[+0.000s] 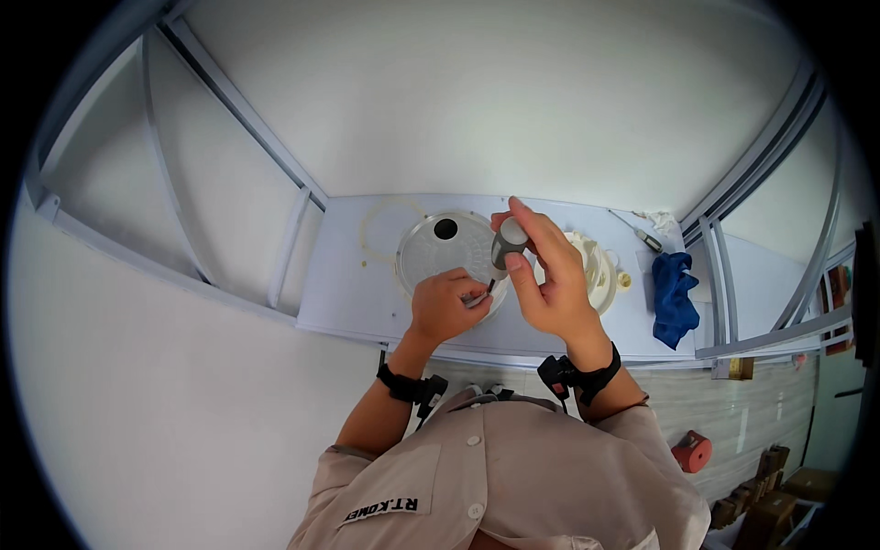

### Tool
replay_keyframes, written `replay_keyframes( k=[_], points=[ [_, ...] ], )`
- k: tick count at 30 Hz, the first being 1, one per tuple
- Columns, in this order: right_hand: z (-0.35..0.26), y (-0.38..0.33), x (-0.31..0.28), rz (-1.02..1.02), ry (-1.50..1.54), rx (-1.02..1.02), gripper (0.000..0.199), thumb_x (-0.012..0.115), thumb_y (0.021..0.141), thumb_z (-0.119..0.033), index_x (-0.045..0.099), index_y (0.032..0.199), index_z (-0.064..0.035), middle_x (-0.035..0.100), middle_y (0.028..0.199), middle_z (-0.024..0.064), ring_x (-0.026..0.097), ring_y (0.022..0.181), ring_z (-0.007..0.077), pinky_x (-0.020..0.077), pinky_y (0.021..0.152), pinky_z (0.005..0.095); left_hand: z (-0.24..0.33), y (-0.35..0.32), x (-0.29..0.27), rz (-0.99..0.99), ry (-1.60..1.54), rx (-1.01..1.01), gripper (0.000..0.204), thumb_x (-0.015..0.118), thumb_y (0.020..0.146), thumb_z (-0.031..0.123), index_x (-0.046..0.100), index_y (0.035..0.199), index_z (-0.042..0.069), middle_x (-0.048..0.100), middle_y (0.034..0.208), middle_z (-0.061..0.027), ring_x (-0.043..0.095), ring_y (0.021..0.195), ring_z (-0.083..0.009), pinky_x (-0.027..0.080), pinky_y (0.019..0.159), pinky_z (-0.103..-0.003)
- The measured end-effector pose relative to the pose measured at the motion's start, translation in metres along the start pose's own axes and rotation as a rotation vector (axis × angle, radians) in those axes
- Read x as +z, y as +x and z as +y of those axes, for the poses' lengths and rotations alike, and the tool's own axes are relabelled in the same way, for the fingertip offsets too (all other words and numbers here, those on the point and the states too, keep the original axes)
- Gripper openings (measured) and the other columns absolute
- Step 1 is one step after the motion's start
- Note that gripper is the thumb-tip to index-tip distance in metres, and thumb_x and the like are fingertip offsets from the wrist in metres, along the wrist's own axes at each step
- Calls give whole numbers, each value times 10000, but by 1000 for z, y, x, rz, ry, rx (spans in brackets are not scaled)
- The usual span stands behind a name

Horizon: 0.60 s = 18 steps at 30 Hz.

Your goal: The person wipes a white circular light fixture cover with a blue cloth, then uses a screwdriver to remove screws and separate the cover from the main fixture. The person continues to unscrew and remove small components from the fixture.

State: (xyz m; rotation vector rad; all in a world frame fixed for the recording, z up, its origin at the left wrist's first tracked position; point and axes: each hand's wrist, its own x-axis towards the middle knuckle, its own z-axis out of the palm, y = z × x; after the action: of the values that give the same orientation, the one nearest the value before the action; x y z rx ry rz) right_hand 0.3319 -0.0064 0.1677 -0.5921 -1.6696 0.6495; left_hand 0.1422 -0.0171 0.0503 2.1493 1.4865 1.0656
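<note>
A round pale-grey disc (423, 258) with a black round spot (445, 229) near its far edge lies on the table. Over its right side, my right hand (557, 291) has its thumb and fingers around a grey, thick-handled screwdriver (508, 246). The dark shaft slants down and left toward my left hand. My left hand (445, 305) is closed in a pinch at the disc's near right edge, beside the screwdriver's tip. A small greyish bit shows at its fingertips, too little to name.
Right of the disc lies a cream round part (600, 280), partly behind my right hand. Farther right are another screwdriver (647, 240), white crumpled material (662, 221) and a blue cloth (675, 298). A thin pale ring (365, 240) lies left. Metal frame bars (243, 115) flank the white table (335, 302).
</note>
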Motion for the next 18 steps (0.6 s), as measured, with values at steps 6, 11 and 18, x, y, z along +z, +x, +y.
replay_keyframes(
  k=[6,11,18],
  points=[
    [4,-2,-6,-51,-228,-73,511,676,888,47,654,1397,2,672,1208,171,679,1057,310,539,937,359,1,1,1,29,-9,5,117,860,773,259,788,784,168,687,754,46,680,627,-196,513,563,-346],
    [6,0,2,-8,-19,-26,534,751,867,0,659,1392,-8,637,1243,168,645,1064,297,532,907,355,4,2,-2,-15,-15,-38,160,865,805,297,784,769,164,687,754,47,673,613,-189,502,552,-347],
    [7,-1,-3,-27,-236,-67,550,733,867,1,646,1410,-2,654,1228,169,666,1049,300,540,930,359,3,2,0,35,-13,4,133,862,797,278,792,793,165,688,756,41,676,621,-192,502,552,-345]
  ],
)
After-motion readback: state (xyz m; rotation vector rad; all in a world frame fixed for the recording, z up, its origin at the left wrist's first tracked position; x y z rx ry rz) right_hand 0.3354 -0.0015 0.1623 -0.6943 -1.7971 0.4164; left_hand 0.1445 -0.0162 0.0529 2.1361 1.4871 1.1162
